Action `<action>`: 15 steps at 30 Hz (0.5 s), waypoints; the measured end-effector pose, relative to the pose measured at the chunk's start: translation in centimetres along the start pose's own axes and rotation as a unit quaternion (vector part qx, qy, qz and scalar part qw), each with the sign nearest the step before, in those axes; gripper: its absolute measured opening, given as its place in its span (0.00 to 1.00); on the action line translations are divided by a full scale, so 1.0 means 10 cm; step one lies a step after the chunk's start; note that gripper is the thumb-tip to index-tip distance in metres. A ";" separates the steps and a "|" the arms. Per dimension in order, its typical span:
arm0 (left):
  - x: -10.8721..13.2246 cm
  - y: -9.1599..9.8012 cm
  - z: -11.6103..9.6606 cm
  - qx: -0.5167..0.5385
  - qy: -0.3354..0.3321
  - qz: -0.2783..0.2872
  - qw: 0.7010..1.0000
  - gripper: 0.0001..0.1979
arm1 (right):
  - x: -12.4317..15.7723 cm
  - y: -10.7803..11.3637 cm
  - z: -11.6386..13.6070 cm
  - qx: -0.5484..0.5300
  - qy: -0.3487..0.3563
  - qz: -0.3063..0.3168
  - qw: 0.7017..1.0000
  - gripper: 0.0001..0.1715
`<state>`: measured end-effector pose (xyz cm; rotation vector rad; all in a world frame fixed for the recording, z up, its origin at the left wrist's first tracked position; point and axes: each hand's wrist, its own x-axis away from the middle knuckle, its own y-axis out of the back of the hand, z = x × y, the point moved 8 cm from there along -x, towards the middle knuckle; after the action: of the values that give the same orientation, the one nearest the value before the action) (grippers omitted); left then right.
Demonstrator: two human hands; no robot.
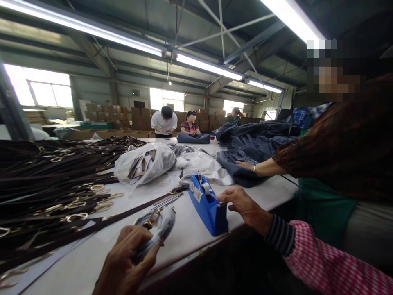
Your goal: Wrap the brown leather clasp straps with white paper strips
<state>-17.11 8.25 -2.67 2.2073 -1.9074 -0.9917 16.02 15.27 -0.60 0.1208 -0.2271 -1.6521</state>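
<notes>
My left hand (127, 256) is closed around a coiled strap in clear plastic wrapping (166, 225), with a gold-coloured metal clasp (152, 219) at its top. It holds the coil just above the front of the table. At the blue tape dispenser (206, 207), my right hand (247, 205) has thumb and forefinger pinched by the cutting end, at the tape; the strip itself hardly shows. A tape roll (207, 188) sits in the dispenser, which stands near the table edge.
Dark straps (58, 176) with gold-coloured hooks pile up on the left. Beyond the dispenser lie a clear plastic bag (145, 164) and dark blue fabric (254, 143). A co-worker's hand (247, 165) rests on that fabric at right. Other people work at the far end.
</notes>
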 end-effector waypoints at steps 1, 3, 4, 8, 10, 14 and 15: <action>-0.02 0.03 0.01 -0.005 0.009 0.009 1.000 0.29 | 0.00 -0.01 0.00 -0.022 0.003 -0.012 1.000 0.17; -0.07 0.11 0.03 -0.013 0.026 0.018 0.999 0.30 | 0.05 0.01 0.04 -0.062 0.026 -0.041 0.997 0.19; -0.09 0.15 0.03 -0.016 0.032 0.019 0.999 0.30 | 0.10 0.03 0.08 -0.077 0.048 -0.059 0.994 0.20; -0.19 0.24 0.03 -0.020 0.047 0.010 0.999 0.33 | 0.44 0.11 0.07 -0.148 0.087 -0.095 0.981 0.20; -0.23 0.19 0.03 -0.014 0.057 0.011 0.998 0.32 | 0.59 0.06 -0.10 -0.190 0.041 -0.078 0.978 0.23; -0.26 -0.01 -0.08 0.018 0.061 0.017 0.998 0.32 | 0.69 -0.08 -0.43 -0.224 -0.003 -0.040 0.974 0.28; -0.26 -0.08 -0.12 0.022 0.062 0.023 0.998 0.32 | 0.67 -0.10 -0.48 -0.221 -0.001 -0.040 0.974 0.29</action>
<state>-15.87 10.31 -0.97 2.1814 -1.9339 -0.7927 15.46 8.36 -5.12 -0.2126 0.1488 -1.7446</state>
